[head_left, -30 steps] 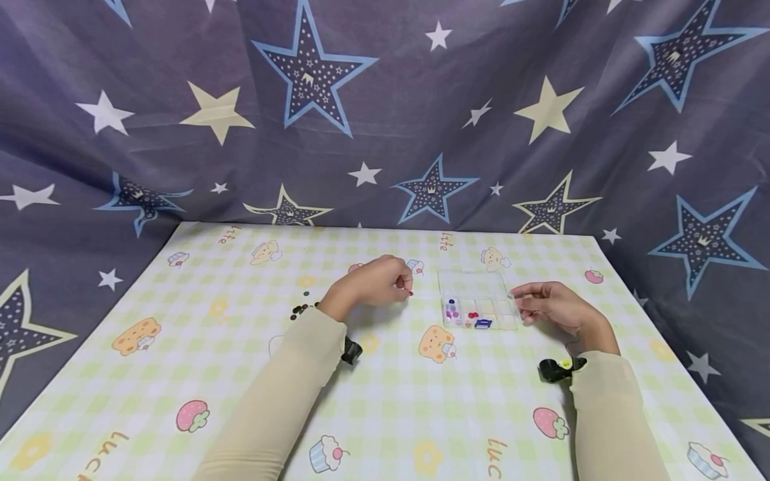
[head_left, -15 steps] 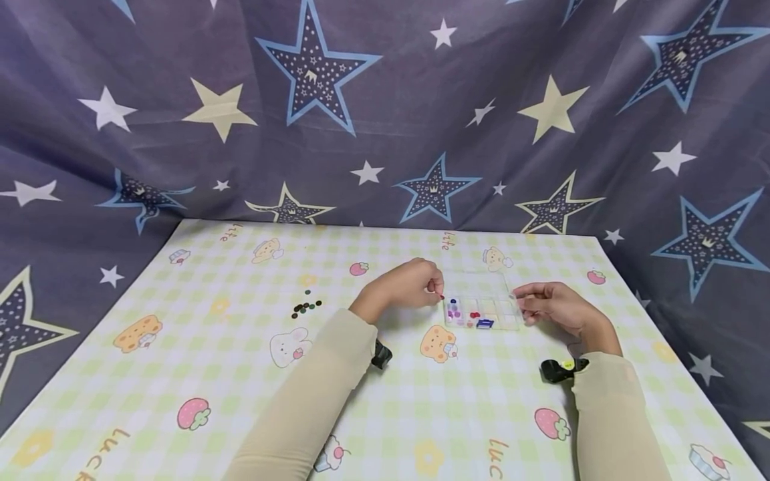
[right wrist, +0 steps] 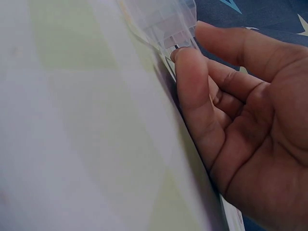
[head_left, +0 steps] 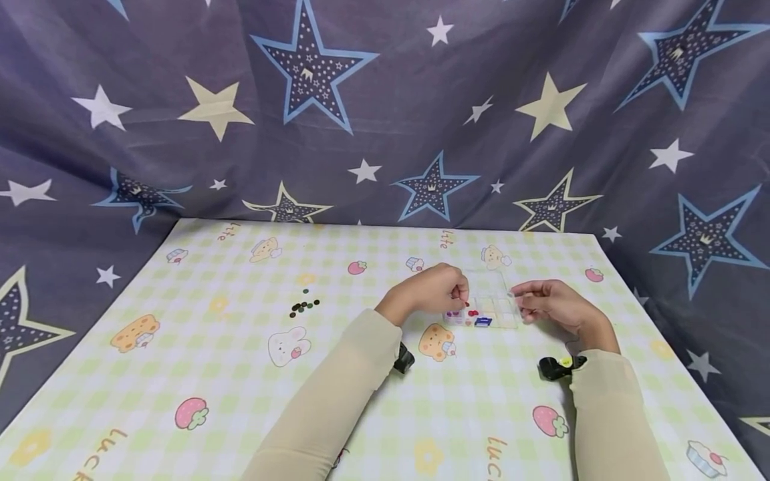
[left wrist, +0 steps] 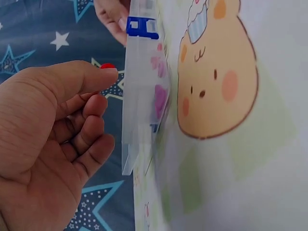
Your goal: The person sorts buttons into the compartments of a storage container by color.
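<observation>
My left hand (head_left: 428, 291) pinches a small round red piece (left wrist: 108, 66) between thumb and forefinger, over the left part of a clear plastic compartment box (head_left: 507, 316). The box lies on the table with its transparent lid (head_left: 490, 280) raised towards the back and a blue latch (head_left: 483, 322) at the front. Purple pieces (head_left: 452, 314) sit in its left compartment, partly hidden by my hand, and red pieces (head_left: 473, 312) in the one beside it. At the right end of the box, my right hand (head_left: 556, 306) holds the edge with thumb and fingers.
Several dark brown and green round pieces (head_left: 303, 307) lie scattered left of the box. A checked, cartoon-printed cloth (head_left: 228, 374) covers the table. Behind it hangs a dark curtain (head_left: 373, 100) with stars.
My left hand has travelled right with the red piece, from the open table to above the box. The right hand has stayed at the box's right end.
</observation>
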A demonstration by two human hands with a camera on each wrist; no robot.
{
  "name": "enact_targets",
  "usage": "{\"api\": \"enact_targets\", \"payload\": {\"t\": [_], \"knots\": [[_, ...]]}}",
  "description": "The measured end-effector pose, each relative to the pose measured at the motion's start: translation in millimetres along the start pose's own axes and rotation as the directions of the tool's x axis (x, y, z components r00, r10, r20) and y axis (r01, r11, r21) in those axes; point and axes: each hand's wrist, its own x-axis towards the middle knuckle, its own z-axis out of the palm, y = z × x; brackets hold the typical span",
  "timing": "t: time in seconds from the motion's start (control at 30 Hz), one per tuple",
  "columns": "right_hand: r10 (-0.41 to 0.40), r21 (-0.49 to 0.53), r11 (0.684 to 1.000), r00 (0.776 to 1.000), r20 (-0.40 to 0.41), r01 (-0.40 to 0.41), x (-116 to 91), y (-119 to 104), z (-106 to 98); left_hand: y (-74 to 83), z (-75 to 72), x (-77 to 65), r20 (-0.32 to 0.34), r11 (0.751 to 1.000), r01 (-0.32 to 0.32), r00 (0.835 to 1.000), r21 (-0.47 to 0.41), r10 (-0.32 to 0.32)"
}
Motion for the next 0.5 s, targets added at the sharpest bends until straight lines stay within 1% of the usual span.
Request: {"api": "enact_targets", "payload": {"t": [0.2,0.5], "knots": [[0.004,-0.006,1.000,1.000,-0.010,-0.005,0.5,-0.8,0.2,3.8,6.2,6.5,0.009,1.000,0.002,1.000,-0.028,-0.002],[0.015,-0.007,1.000,1.000,-0.017,-0.015,2.0,0.8,-0.8,6.9,8.7,8.8,0.004,1.000,0.017,1.000,-0.007,-0.017]]}}
